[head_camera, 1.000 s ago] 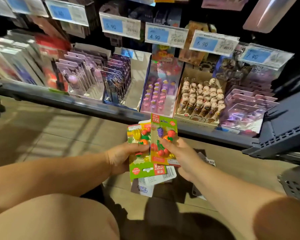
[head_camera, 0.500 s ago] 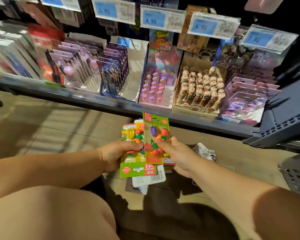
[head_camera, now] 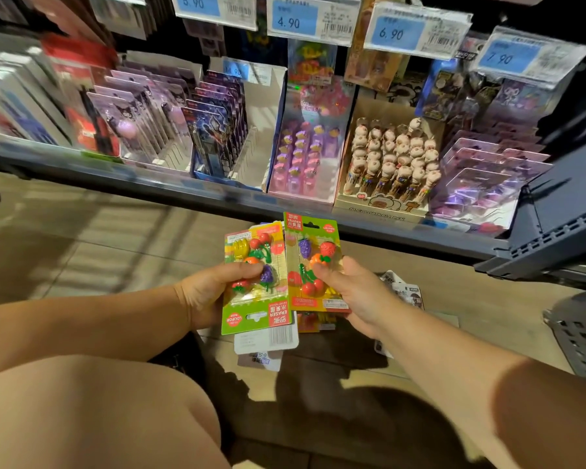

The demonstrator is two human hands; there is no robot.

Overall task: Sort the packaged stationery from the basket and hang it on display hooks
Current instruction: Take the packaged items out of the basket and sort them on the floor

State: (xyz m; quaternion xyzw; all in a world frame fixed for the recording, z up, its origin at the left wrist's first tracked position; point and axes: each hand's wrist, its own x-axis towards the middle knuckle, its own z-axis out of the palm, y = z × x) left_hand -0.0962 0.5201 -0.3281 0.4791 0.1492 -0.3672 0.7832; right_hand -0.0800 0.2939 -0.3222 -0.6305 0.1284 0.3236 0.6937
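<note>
shelf (head_camera: 183, 186) spans upper frame | basket (head_camera: 579, 336) at right edge | centre: left hand (head_camera: 210, 292) grips inverted eraser cards (head_camera: 251, 319) | right hand (head_camera: 359, 292) pinches upright eraser card (head_camera: 313, 231) | advice: flip left cards hang-hole up, match designs (hooks not visible)

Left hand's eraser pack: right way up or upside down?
Upside down: the eraser pack in the left hand shows its hang slot and inverted ERASER print at the bottom.

Blue price tags (head_camera: 305, 20) above; character-pen box (head_camera: 376, 204) on shelf (head_camera: 115, 176).
</note>
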